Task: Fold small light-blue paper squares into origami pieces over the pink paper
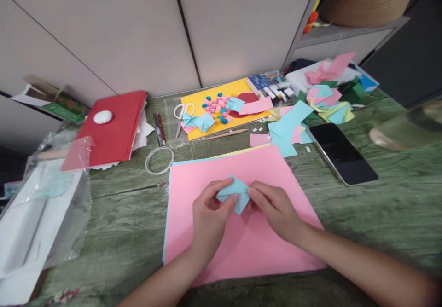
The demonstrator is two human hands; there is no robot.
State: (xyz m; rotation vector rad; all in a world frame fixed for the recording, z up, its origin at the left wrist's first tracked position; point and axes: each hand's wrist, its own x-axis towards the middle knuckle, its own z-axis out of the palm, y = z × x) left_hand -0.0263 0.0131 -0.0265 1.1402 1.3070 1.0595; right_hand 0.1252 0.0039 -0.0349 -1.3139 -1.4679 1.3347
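Observation:
A small piece of folded light-blue paper [235, 188] is held between both hands above a pink sheet [272, 169]. My left hand [211, 212] is closed on its left side, thumb across the front and index finger along the upper edge. At its right corner, my right hand [274, 206] pinches the paper between thumb and fingers; some of those fingertips are hidden. The pink sheet lies on top of a stack, with blue and yellow edges showing beneath it.
Behind the stack are a roll of tape [159, 147], white-handled scissors [179, 113], a wooden stick [228, 134] and a yellow sheet [203, 134] bearing small paper pieces. A phone [341, 153] lies to the right near paper scraps [290, 123]. A red folder [113, 136] and plastic bag [74, 233] occupy the left.

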